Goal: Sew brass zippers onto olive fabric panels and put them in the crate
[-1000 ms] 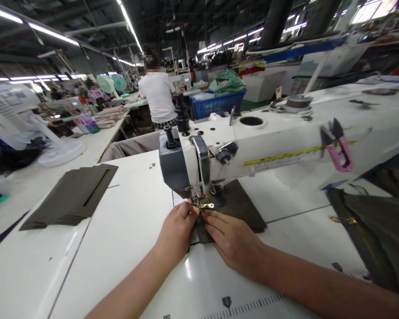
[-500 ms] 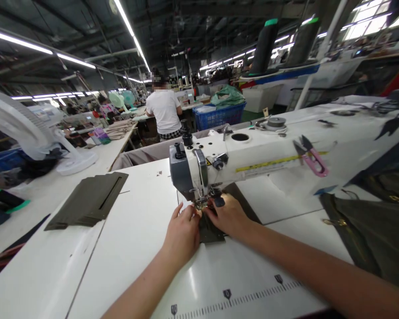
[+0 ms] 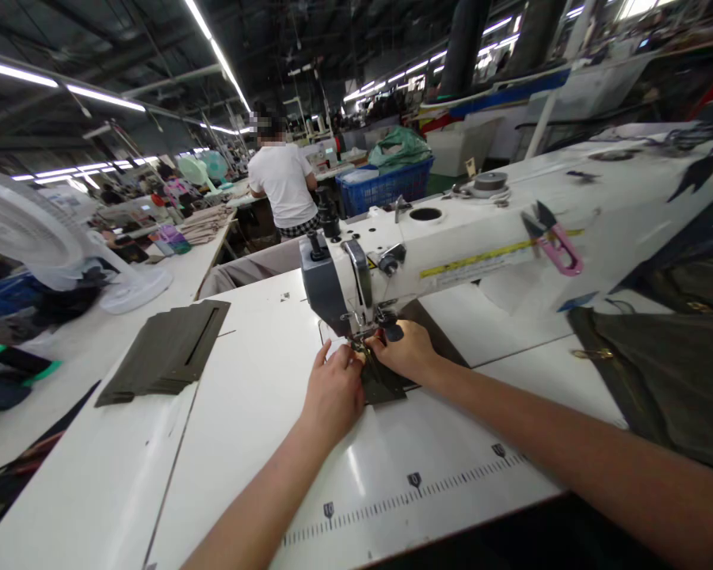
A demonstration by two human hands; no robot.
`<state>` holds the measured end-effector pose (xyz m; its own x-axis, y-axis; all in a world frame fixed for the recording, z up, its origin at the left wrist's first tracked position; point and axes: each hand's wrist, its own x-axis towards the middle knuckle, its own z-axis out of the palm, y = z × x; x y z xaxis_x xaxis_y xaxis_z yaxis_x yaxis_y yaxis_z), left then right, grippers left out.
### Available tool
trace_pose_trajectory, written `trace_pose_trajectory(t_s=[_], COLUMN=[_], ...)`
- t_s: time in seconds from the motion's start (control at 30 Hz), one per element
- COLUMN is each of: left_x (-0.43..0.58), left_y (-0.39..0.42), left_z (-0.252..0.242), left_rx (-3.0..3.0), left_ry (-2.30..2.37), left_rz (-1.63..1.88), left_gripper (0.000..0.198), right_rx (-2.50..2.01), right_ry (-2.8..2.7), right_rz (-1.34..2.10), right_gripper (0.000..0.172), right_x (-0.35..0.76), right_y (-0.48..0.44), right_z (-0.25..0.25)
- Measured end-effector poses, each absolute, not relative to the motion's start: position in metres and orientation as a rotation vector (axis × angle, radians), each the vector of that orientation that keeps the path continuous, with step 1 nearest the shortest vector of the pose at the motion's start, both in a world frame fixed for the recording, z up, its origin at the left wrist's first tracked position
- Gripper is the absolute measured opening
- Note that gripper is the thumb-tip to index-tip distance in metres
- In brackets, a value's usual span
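A white sewing machine (image 3: 333,289) stands before me, with a dark olive fabric piece (image 3: 383,385) lying under its needle area. My left hand (image 3: 336,388) is at the left of the presser foot, fingers bent and closed on the fabric's edge. From the right, my right hand (image 3: 407,348) pinches the same fabric close to the needle, its fingertips partly behind a black knob. Between the hands, the exact stitching point is too small to make out. Some white material (image 3: 336,343) shows just behind my left fingers.
A stack of olive fabric pieces (image 3: 166,348) lies left on the table. Pink-handled thread snips (image 3: 562,249) rest against the machine arm. An olive item with a zipper (image 3: 659,380) lies right. A white fan (image 3: 131,277) stands left; a person in white (image 3: 282,186) is ahead.
My view has tilted down, so the machine and table appear higher in the picture. Both hands stay on the fabric beside the needle, with only slight finger movement.
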<state>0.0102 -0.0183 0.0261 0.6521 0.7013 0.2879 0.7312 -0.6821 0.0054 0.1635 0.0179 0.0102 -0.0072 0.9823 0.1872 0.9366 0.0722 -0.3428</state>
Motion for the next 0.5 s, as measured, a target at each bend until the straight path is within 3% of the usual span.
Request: trace_pose_trajectory(t_s=[0.17, 0.23, 0.37, 0.5], left_x=[0.011, 0.011, 0.01, 0.009], left_y=[-0.021, -0.025, -0.032, -0.033], left_z=[0.027, 0.023, 0.011, 0.008], left_rx=[-2.731, -2.739, -2.764, -2.763], left_ry=[-1.237, -1.233, -1.11, -0.994], left_rz=[-0.435, -0.531, -0.767, -0.812], left_gripper=[0.031, 0.028, 0.028, 0.024], right_rx=[-1.81, -1.569, -1.01, -0.981], right_ry=[-2.095, -2.234, -2.388, -2.385], right_rz=[0.119, 0.081, -0.012, -0.051], right_gripper=[0.03, 0.029, 0.044, 0.036], right_x=[0.163, 0.173, 0.19, 0.19], right_y=[0.003, -0.019, -0.057, -0.06], right_z=[0.016, 0.015, 0.004, -0.001])
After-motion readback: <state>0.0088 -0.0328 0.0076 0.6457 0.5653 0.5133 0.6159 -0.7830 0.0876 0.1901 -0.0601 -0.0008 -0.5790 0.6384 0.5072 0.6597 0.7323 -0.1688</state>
